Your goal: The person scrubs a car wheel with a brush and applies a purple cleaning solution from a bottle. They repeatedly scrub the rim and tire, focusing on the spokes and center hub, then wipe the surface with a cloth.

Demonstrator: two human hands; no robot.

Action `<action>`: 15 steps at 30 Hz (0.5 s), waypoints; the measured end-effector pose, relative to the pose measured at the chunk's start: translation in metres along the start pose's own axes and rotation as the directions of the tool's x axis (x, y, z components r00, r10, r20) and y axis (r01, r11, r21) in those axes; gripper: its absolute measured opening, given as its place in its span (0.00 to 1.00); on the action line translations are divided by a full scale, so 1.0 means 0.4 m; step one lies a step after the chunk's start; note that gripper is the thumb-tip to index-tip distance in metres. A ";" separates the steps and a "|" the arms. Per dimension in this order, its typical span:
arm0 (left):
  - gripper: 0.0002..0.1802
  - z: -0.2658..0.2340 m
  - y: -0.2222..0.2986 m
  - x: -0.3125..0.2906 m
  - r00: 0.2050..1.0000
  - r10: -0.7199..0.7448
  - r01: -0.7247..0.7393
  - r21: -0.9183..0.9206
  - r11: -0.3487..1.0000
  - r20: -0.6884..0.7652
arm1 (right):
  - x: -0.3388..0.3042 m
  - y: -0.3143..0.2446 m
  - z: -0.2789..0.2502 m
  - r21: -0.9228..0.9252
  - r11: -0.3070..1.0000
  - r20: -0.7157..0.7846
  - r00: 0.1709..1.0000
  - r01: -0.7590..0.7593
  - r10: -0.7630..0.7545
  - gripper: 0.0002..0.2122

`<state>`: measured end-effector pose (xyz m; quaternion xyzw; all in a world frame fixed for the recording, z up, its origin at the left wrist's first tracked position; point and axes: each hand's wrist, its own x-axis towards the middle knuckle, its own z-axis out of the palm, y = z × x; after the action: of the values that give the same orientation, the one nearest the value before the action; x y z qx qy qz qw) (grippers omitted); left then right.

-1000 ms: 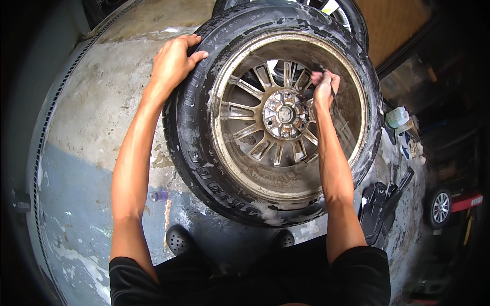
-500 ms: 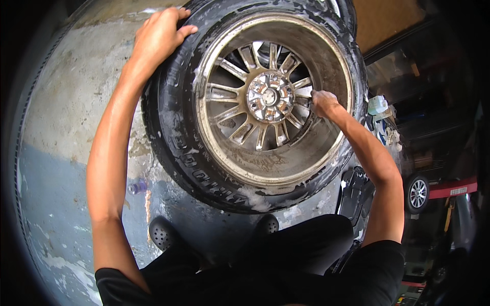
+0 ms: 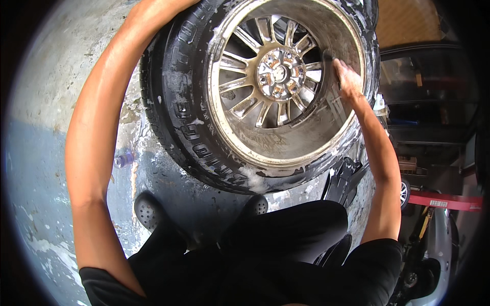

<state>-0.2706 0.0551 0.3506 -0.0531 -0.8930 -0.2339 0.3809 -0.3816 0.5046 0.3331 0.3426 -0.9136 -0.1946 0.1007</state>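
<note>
A black tire (image 3: 184,102) with wet, foamy patches is mounted on a dirty metallic wheel rim (image 3: 224,132) with several spokes, its hollow inner side facing me. My right hand (image 3: 348,79) reaches into the rim's barrel on the right, beside the spokes. Its fingers are closed around something dark and blurred that I cannot make out. At the upper edge, by the tire's top left, is my left hand (image 3: 178,4); its fingers are cut off from view.
On the floor at left lies a small purplish bottle (image 3: 123,159). My grey clogs (image 3: 149,211) stand below the tire. Black parts (image 3: 342,181) lie at its lower right. A red lift arm (image 3: 444,200) and another wheel (image 3: 404,194) are farther right.
My view has shifted, so the left hand has mostly slipped past the upper edge. My right hand has moved from the spoke ends toward the rim's right inner wall.
</note>
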 end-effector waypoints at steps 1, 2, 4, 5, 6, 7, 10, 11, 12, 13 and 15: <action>0.17 -0.004 -0.008 0.000 1.000 -0.001 0.001 -0.005 1.000 -0.008 | -0.009 0.001 0.048 -0.040 0.999 -0.083 0.996 -0.037 0.034 0.14; 0.17 0.006 -0.031 0.002 0.999 0.025 -0.026 -0.020 0.999 -0.030 | -0.023 -0.009 0.081 -0.096 0.993 0.157 0.984 -0.071 0.085 0.12; 0.17 0.046 -0.075 0.002 0.994 0.085 -0.090 -0.066 0.994 -0.068 | -0.070 -0.009 0.112 0.039 0.998 0.475 0.880 -0.044 0.020 0.11; 0.17 0.050 -0.069 0.002 0.994 0.078 -0.082 -0.056 0.995 -0.074 | -0.051 0.002 0.107 -0.005 0.999 0.324 0.945 -0.047 0.046 0.12; 0.17 0.038 -0.050 -0.001 0.994 0.076 -0.079 -0.042 0.996 -0.074 | -0.026 0.003 0.092 -0.038 0.998 0.163 0.985 -0.059 0.064 0.13; 0.17 0.034 -0.039 -0.006 0.995 0.074 -0.076 -0.028 0.997 -0.073 | -0.011 -0.002 0.077 -0.069 0.995 -0.003 0.997 -0.076 0.076 0.14; 0.17 0.072 -0.080 0.010 0.990 0.069 -0.075 -0.049 0.996 -0.121 | -0.089 -0.004 0.117 -0.069 0.993 0.275 0.955 -0.096 0.111 0.14; 0.17 0.070 -0.072 0.002 0.992 0.069 -0.074 -0.039 0.997 -0.109 | -0.124 -0.010 0.145 -0.063 0.998 0.450 0.891 -0.031 0.056 0.14; 0.17 0.055 -0.051 -0.005 0.993 0.066 -0.070 -0.040 0.997 -0.093 | -0.162 -0.015 0.155 0.117 0.993 0.376 0.925 0.005 -0.049 0.14; 0.17 0.043 -0.037 -0.005 0.995 0.064 -0.068 -0.042 0.997 -0.077 | -0.180 0.015 0.141 0.004 0.999 0.236 0.971 0.049 -0.049 0.13; 0.18 0.032 -0.051 0.002 1.000 -0.004 0.003 -0.013 1.000 -0.017 | -0.142 -0.048 0.073 0.015 0.984 0.150 0.973 -0.177 0.173 0.11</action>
<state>-0.2853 0.0429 0.3359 -0.0521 -0.8882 -0.2410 0.3876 -0.3371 0.5374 0.2957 0.2467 -0.9479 -0.1968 0.0445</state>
